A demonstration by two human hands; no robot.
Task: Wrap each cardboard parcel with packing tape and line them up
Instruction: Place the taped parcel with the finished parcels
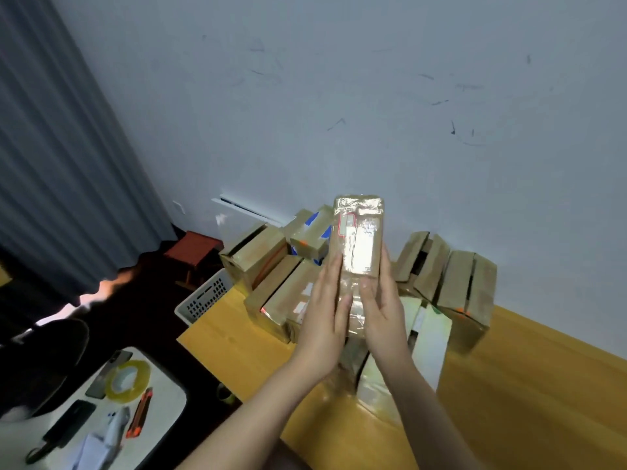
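Observation:
A tall cardboard parcel (360, 239) wrapped in shiny clear tape is held up on end above the wooden table (529, 388). My left hand (324, 313) presses flat against its left side with straight fingers. My right hand (380, 307) holds its right side, thumb lying across the taped front. Several more taped parcels (268, 266) are piled behind and beneath it along the wall, with others (461, 286) standing at the right. A yellowish roll of packing tape (128, 379) lies on a white stand at the lower left.
An orange utility knife (139, 413), a dark phone (69, 424) and papers share the white stand. A white slotted basket (203, 298) sits at the table's left edge. A red stool (193, 249) and a grey curtain (68, 164) are at the left.

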